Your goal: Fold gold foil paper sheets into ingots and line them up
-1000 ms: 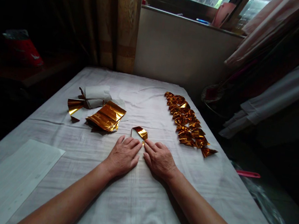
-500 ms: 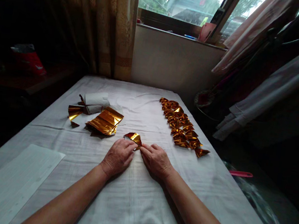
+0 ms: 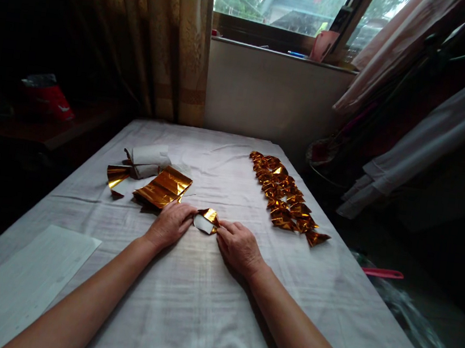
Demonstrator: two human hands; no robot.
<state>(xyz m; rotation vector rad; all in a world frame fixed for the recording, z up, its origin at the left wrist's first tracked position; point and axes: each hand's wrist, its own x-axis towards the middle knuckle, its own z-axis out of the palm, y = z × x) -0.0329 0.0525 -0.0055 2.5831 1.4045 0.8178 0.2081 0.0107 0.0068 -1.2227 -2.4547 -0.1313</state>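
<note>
A small piece of gold foil paper (image 3: pixel 211 215), partly folded, lies between my two hands and shows its white underside. My right hand (image 3: pixel 242 248) pinches its right end, fingers closed and resting low on the sheet. At the opposite end, my left hand (image 3: pixel 171 225) has its fingers pressed together on the foil's left edge; the thumb is mostly hidden. Just behind the left hand lies a stack of flat gold foil sheets (image 3: pixel 165 186). Rows of folded gold foil pieces (image 3: pixel 285 195) run along the right side.
White cloth (image 3: pixel 179 315) covers the table. A white wrapper (image 3: pixel 149 155) and a curled gold foil strip (image 3: pixel 116 176) lie at back left. A pale sheet (image 3: pixel 25 278) is at front left. Clothes (image 3: pixel 431 126) hang at right; a pink handle (image 3: pixel 382 272) shows beyond the table edge.
My left hand has slid left from the middle of the foil piece to its left end, uncovering the white underside. The right hand stays at the right end.
</note>
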